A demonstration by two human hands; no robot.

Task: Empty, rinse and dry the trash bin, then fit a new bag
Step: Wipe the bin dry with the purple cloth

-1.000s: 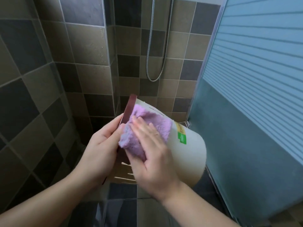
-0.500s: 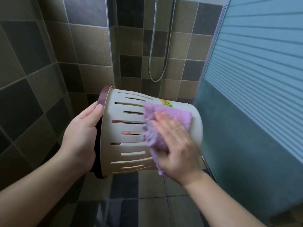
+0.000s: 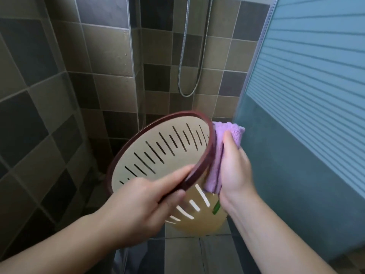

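Left hand (image 3: 146, 202) grips the bin (image 3: 162, 155) rim; right hand (image 3: 235, 167) clamps the cloth (image 3: 221, 155).
Drying step: next, probably wipe inside.

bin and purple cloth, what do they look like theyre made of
Bin: likely moulded plastic, matte beige, with clean slots that let light through and a smooth dark red rim. Purple cloth: soft fuzzy pile, probably microfibre or terry; it folds limply under the right hand.
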